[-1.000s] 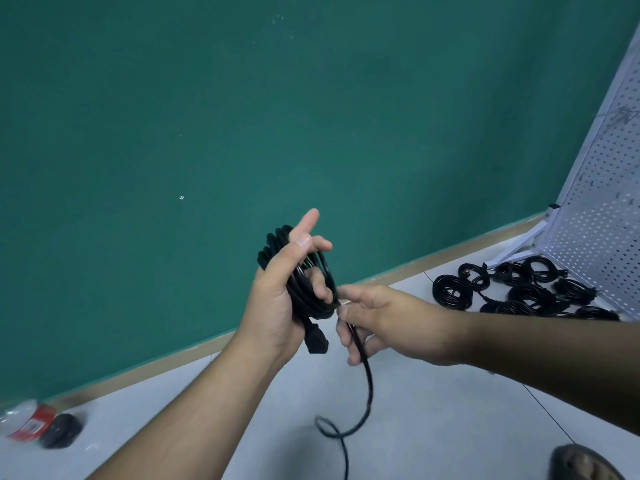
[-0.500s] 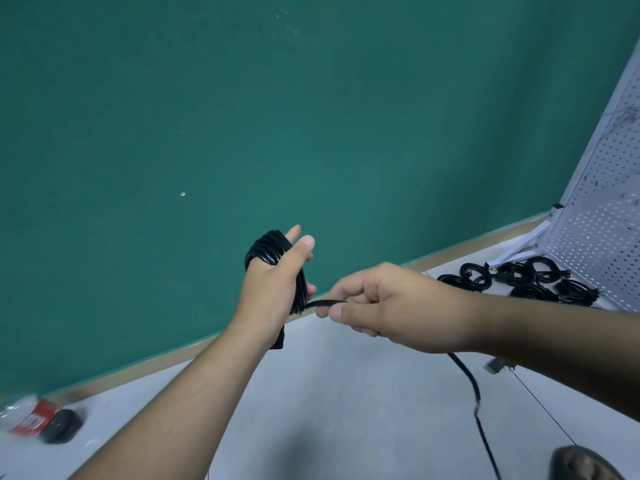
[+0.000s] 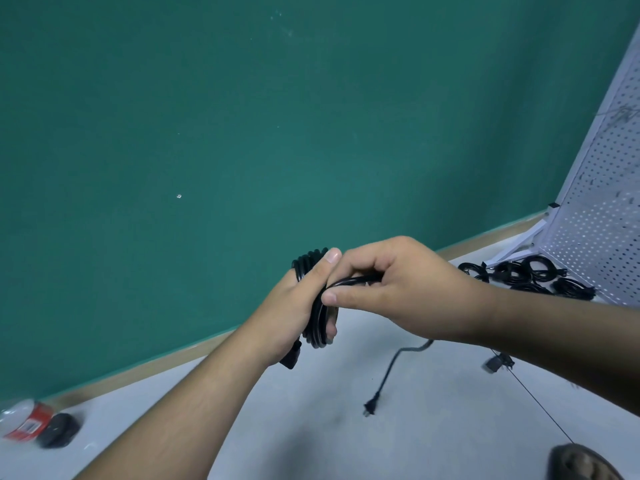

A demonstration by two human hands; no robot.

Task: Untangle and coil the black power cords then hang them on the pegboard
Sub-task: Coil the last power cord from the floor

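Note:
My left hand (image 3: 294, 306) grips a coil of black power cord (image 3: 317, 323) wound around it, with a connector end (image 3: 291, 358) sticking out below the palm. My right hand (image 3: 398, 289) pinches the free strand (image 3: 349, 281) right against the coil. The loose tail hangs under my right wrist and ends in a plug (image 3: 370, 408) near the floor. Several coiled black cords (image 3: 530, 275) lie on the floor at the foot of the white pegboard (image 3: 602, 209), which leans at the right edge.
A green wall (image 3: 242, 133) fills the background above a wooden baseboard (image 3: 156, 362). A plastic bottle with a red label (image 3: 24, 422) and a dark object (image 3: 57, 434) lie at the lower left. A small dark clip (image 3: 493, 364) and a thin line cross the floor at right.
My right hand has brought the strand from the right up against the coil, making another turn. The loose tail has shortened and its plug now shows above the floor.

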